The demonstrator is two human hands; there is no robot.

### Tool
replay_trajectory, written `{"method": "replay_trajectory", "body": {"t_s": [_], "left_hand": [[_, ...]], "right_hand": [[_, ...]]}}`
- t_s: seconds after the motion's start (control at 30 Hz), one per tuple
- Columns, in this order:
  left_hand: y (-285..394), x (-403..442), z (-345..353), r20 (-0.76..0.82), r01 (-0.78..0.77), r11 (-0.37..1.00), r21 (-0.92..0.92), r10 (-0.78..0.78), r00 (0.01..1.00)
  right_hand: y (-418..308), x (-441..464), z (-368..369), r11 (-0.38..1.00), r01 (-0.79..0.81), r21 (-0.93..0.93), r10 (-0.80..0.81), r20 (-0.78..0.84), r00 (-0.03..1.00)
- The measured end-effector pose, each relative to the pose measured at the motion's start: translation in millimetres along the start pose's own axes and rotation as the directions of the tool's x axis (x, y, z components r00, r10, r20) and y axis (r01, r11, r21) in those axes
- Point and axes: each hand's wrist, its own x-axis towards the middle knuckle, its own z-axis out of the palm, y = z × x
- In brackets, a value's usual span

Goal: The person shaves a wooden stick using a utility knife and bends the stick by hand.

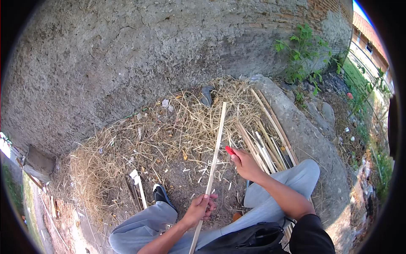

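My left hand (200,209) is closed around a long, pale wooden strip (218,139), gripping it near its lower part. The strip slants upward, away from my body, over the straw-covered ground. To the right of it, my right hand (247,165) is closed on a small red object (229,150), of which only the end shows past the thumb. Its kind cannot be made out. A narrow gap separates the red object from the strip. Small pale shavings (204,170) are scattered on the soil beneath.
Several long wooden strips (272,120) lie beside my bent right leg, along a large stone (287,110). Dry straw (91,169) covers the ground. A rough wall (139,55) rises ahead, with a green plant (302,51) at its right. More strips (138,186) lie near my left shoe (162,195).
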Motion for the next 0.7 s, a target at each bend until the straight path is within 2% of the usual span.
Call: {"method": "replay_trajectory", "body": {"t_s": [0.13, 0.2, 0.3, 0.33, 0.4, 0.43, 0.5, 0.6, 0.7], "left_hand": [[6, -6, -1, -0.019, 0.027, 0.999, 0.044, -0.026, 0.999], [11, -12, 3, -0.056, 0.015, 0.998, 0.061, -0.012, 0.998], [9, -15, 0, -0.038, -0.026, 0.997, 0.078, 0.029, 0.999], [7, -15, -3, -0.037, -0.027, 0.997, 0.079, 0.03, 0.999], [2, -15, -9, 0.001, -0.008, 1.0, 0.014, 0.008, 1.0], [-1, -16, -10, 0.001, -0.007, 1.0, 0.015, 0.007, 1.0], [-3, -19, -10, -0.042, -0.036, 0.999, -0.003, 0.036, 0.998], [-3, -24, -8, -0.081, -0.049, 0.998, 0.041, 0.052, 0.995], [0, -27, -5, -0.12, -0.065, 0.993, 0.095, 0.077, 0.99]], "right_hand": [[-11, 0, -10, 0.989, 0.019, -0.143, -0.011, 0.057, 0.998], [-6, 0, -6, 0.957, 0.15, -0.246, -0.149, 0.026, 0.989], [-4, -1, 4, 0.941, 0.182, -0.286, -0.202, -0.043, 0.978], [-6, 0, 4, 0.941, 0.181, -0.287, -0.202, -0.045, 0.978], [-10, -2, 4, 0.979, 0.145, -0.144, -0.148, -0.013, 0.989], [-11, -2, 3, 0.979, 0.144, -0.143, -0.147, -0.014, 0.989], [-13, 0, 3, 0.949, 0.274, -0.155, -0.284, -0.051, 0.957], [-5, 0, 7, 0.927, 0.334, -0.171, -0.345, -0.038, 0.938], [-12, 0, 6, 0.94, 0.281, -0.191, -0.287, -0.002, 0.958]]}}
